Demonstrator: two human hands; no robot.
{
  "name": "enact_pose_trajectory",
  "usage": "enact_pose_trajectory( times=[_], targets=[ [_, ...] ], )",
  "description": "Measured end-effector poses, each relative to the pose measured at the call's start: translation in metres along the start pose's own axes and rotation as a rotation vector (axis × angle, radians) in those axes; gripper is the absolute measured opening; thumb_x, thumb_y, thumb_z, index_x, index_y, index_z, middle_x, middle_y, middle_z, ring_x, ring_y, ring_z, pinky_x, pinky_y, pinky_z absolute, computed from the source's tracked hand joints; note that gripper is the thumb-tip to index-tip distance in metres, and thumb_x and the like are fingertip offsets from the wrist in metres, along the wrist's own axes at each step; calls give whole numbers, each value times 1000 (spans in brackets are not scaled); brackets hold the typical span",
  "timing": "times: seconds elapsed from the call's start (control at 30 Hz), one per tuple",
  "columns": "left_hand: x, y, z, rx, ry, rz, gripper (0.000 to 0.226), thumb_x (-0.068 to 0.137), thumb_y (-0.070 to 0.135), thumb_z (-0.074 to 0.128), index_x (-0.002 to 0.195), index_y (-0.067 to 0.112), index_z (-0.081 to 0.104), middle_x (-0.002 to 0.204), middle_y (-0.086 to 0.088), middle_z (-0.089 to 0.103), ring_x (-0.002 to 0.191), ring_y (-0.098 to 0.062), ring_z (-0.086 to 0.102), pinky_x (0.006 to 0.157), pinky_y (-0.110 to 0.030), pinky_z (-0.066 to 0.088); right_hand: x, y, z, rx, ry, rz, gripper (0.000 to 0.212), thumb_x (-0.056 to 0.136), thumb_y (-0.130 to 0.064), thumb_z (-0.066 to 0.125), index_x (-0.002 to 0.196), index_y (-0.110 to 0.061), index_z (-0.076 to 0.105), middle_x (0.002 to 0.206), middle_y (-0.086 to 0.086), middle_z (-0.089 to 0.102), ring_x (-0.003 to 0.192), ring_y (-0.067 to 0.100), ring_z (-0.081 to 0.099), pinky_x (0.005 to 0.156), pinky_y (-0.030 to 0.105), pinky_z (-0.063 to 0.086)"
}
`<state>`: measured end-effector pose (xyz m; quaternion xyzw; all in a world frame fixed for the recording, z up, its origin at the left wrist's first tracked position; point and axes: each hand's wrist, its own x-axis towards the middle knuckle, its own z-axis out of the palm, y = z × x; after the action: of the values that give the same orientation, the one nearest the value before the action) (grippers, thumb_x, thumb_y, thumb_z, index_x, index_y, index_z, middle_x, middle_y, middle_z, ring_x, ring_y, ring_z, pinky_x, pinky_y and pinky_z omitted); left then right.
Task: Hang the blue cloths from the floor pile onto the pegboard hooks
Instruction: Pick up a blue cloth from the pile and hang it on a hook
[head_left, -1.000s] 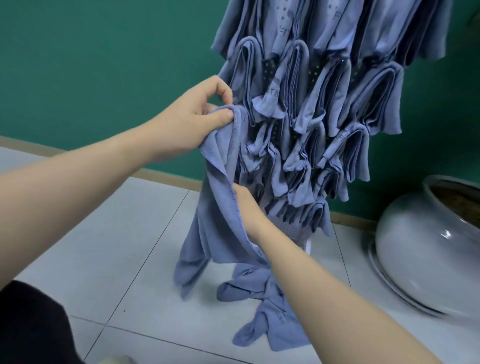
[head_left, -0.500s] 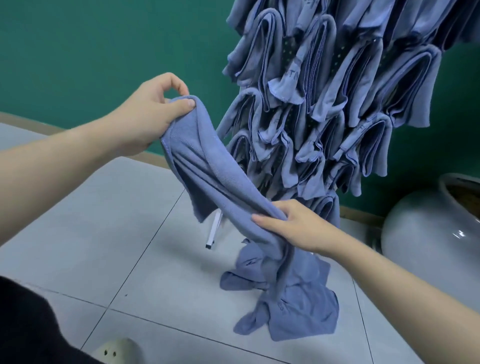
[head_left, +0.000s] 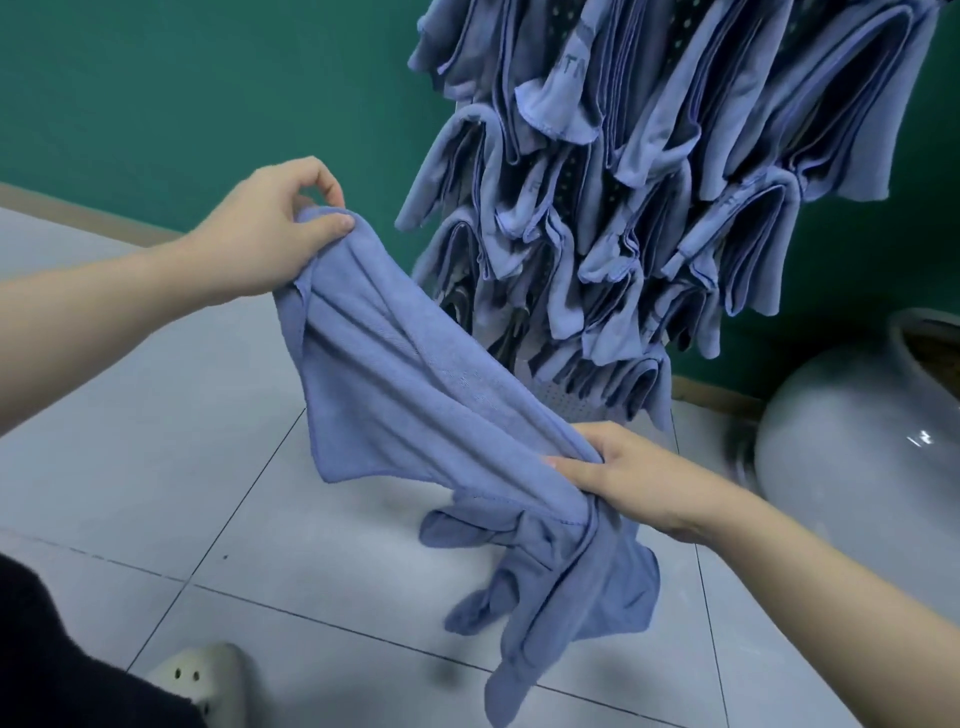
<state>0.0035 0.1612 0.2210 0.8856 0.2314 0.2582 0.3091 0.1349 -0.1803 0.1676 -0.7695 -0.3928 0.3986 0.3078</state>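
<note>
A blue cloth (head_left: 415, 384) stretches slantwise between my two hands in front of me. My left hand (head_left: 270, 228) pinches its upper corner at the left, thumb on top. My right hand (head_left: 623, 467) grips its lower end, bunched in the fingers, with the tail hanging down. A small pile of blue cloths (head_left: 519, 587) lies on the floor tiles below my right hand. The pegboard (head_left: 566, 400) stands at the upper right, almost wholly covered by several folded blue cloths (head_left: 649, 208) hung in rows; only a strip of its perforated white foot shows.
A green wall (head_left: 182, 88) runs behind, with a tan skirting along the floor. A large grey ceramic pot (head_left: 841, 441) stands on the floor at the right. My pale clog (head_left: 202, 675) and dark trouser leg (head_left: 62, 660) are at the bottom left on grey tiles.
My left hand has drawn the cloth's corner away from the pegboard toward the left. My right hand came out from behind the cloth and gripped its lower end, pulling it taut.
</note>
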Motion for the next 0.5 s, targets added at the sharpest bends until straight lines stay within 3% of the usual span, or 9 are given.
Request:
enact_pose_trajectory(
  times=[0.07, 0.13, 0.23, 0.33, 0.4, 0.5],
  targets=[
    [-1, -4, 9, 68, -59, -23, 13, 97, 33, 66, 93, 21, 63, 80, -7, 64, 71, -26, 53, 62, -32, 40, -5, 1, -1, 96, -10, -1, 47, 99, -45, 63, 116, -1, 64, 113, 28, 68, 100, 28, 66, 100, 55, 52],
    [-8, 0, 20, 103, -170, -40, 12, 97, 36, 65, 93, 25, 67, 89, 3, 69, 85, -24, 62, 69, -31, 44, -11, -1, -3, 203, 26, -30, 30, 105, -30, 59, 125, -10, 69, 121, 18, 73, 115, 33, 69, 105, 58, 50],
    [-29, 22, 41, 89, -364, 28, 14, 94, 43, 67, 104, 33, 67, 103, 18, 70, 98, 3, 63, 87, -29, 50, -16, -7, -5, 307, 92, -70, 24, 105, -22, 57, 123, -16, 71, 119, 10, 76, 116, 30, 70, 107, 56, 50],
    [-54, 55, 61, -48, -616, 167, 57, 82, 58, 67, 135, 41, 57, 135, 26, 59, 125, 15, 49, 111, -23, 39, -16, -10, -4, 230, 107, -104, 23, 104, -27, 62, 116, -11, 71, 115, 10, 76, 114, 32, 69, 106, 59, 49],
    [-69, 76, 71, -143, -798, 224, 74, 80, 56, 72, 147, 42, 45, 146, 31, 48, 136, 15, 39, 113, -16, 33, -15, -12, -3, 156, 89, -128, 30, 98, -35, 63, 113, -10, 70, 114, 12, 75, 114, 35, 68, 103, 62, 49],
    [-80, 93, 84, -253, -922, 222, 63, 80, 29, 85, 135, 33, 56, 129, 25, 63, 125, 8, 54, 104, -13, 42, -17, -16, -1, 126, 74, -160, 29, 97, -32, 61, 113, -11, 71, 114, 12, 75, 112, 35, 69, 102, 61, 50]
  ],
)
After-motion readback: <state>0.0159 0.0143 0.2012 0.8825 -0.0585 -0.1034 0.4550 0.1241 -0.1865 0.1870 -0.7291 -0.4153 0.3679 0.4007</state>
